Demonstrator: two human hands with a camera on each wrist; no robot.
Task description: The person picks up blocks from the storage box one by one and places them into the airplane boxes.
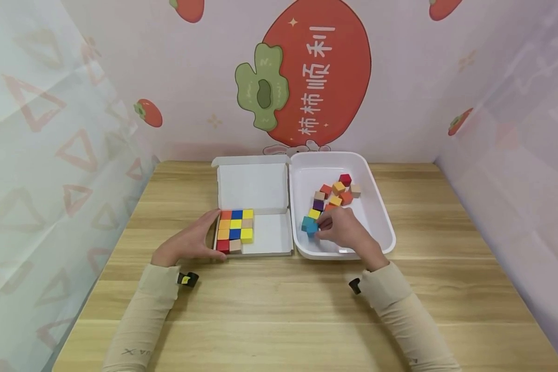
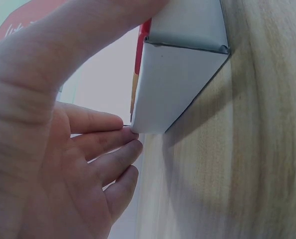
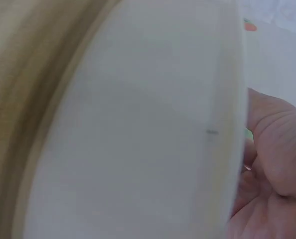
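In the head view a shallow white cardboard box [image 1: 272, 235] lies with its lid folded back. Its left side holds rows of coloured cubes [image 1: 235, 224]: orange, blue, yellow, red and plain wood. My left hand [image 1: 190, 240] rests against the box's left side, fingers extended along the edge and thumb at the front corner. The left wrist view shows those fingertips touching the white wall [image 2: 175, 89]. Over the white tub [image 1: 376, 219], my right hand [image 1: 344, 227] pinches a blue cube [image 1: 312, 229] between thumb and fingertips. A teal cube [image 1: 305, 223] sits beside it.
More loose cubes [image 1: 336, 200] in red, orange, yellow, purple and wood lie in the tub. The tub stands right of the box, its raised rim close against it. Printed cloth walls [image 1: 190, 103] enclose the wooden table [image 1: 279, 315] at the back and sides.
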